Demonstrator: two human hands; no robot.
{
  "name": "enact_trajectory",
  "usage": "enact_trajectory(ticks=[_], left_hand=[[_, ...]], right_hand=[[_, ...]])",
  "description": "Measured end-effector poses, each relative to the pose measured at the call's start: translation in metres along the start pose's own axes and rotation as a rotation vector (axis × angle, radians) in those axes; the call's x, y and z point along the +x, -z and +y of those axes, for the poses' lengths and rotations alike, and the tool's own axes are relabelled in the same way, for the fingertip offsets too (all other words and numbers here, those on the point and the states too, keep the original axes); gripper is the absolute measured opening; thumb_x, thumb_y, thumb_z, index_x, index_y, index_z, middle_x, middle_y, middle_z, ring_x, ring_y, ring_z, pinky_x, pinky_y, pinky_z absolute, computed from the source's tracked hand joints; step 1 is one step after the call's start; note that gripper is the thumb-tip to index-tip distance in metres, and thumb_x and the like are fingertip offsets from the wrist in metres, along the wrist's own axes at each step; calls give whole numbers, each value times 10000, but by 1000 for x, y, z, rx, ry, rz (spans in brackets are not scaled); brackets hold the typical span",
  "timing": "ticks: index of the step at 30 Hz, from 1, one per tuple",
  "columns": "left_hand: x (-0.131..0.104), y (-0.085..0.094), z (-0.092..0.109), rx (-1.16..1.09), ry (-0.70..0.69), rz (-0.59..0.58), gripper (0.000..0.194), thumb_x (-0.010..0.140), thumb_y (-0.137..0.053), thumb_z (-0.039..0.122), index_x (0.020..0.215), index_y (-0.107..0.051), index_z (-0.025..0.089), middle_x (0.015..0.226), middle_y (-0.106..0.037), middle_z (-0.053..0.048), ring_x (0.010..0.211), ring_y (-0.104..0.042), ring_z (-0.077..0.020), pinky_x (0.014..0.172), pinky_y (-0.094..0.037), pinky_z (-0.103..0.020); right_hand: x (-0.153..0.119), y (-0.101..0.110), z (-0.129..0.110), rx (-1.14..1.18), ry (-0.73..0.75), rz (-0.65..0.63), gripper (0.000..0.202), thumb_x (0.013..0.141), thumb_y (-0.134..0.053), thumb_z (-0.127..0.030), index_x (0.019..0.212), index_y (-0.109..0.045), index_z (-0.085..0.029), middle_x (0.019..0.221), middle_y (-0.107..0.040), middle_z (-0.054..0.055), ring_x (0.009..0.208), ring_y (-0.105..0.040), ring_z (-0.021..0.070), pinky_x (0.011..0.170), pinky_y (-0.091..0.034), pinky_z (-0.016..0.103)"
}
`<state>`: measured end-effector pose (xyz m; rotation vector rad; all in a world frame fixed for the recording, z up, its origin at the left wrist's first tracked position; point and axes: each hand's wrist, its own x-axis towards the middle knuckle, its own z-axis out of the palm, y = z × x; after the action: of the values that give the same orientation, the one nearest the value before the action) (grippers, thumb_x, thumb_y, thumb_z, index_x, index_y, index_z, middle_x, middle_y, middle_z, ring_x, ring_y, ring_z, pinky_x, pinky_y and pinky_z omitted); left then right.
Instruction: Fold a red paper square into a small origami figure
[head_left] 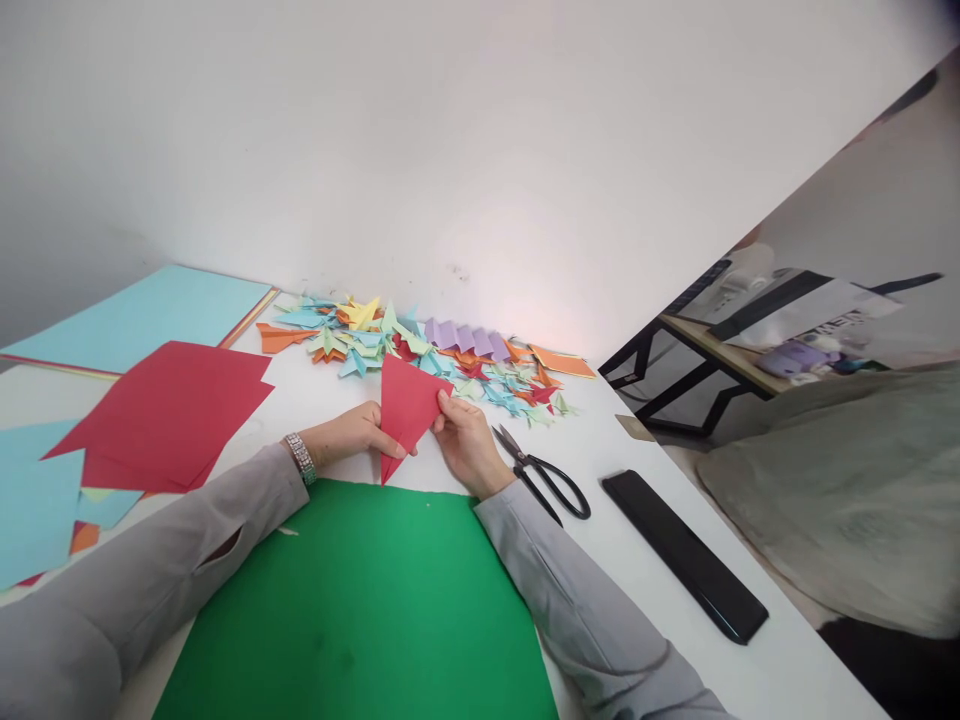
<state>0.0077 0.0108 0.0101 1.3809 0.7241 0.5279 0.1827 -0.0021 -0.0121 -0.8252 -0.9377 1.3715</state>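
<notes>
I am remotely observing the left hand (369,432) and right hand (472,445) pinching one tapered red paper (409,398); scissors (528,461) are lying beside the right hand.

On the left hand (364,432), most fingers are hidden behind the red paper (411,405). The left sleeve (150,565) runs off the left edge, the right sleeve (581,610) off the bottom, as does the green sheet (352,600). Light blue paper (34,500) is cut off at left. The folded papers (431,362) overlap too much to count. The purple thing (796,357) on the far desk (712,350) is too blurred to name.
</notes>
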Motion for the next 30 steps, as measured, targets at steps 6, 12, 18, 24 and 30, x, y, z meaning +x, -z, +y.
enact_trajectory(ticks=[6,12,18,24,30], left_hand=[[-3,-1,3,14,1,-9,158,555,-762,200,698,-746,135,750,-720,-65,726,-616,-181,720,-465,-281],[3,-3,-5,46,-144,189,212,649,-748,330,643,-698,124,596,-657,-41,541,-541,-121,535,-420,-231],[7,-4,-5,48,-180,344,383,629,-762,421,461,-562,141,423,-523,5,427,-458,-84,443,-357,-207],[8,-7,-7,35,-160,399,469,706,-683,513,458,-573,130,414,-541,-30,413,-485,-100,441,-376,-222],[12,-5,-9,-247,-209,429,407,755,-647,483,578,-592,121,500,-585,-39,450,-509,-106,425,-384,-215]], right_hand=[[5,3,0,26,-20,110,435,721,-692,-509,453,-532,-206,432,-486,-15,479,-447,128,553,-410,282],[3,4,3,-79,15,26,520,766,-577,-628,475,-581,-198,393,-470,-13,478,-495,134,579,-417,287],[-6,-3,11,-525,23,-300,431,717,-670,-555,507,-607,-184,532,-598,6,580,-535,136,633,-403,279],[-8,-7,4,-588,10,-301,446,742,-640,-541,477,-590,-185,493,-585,-5,518,-496,114,596,-380,267],[-9,-8,1,-543,-26,-287,416,737,-656,-515,490,-606,-185,452,-564,-16,469,-454,103,557,-351,261]])
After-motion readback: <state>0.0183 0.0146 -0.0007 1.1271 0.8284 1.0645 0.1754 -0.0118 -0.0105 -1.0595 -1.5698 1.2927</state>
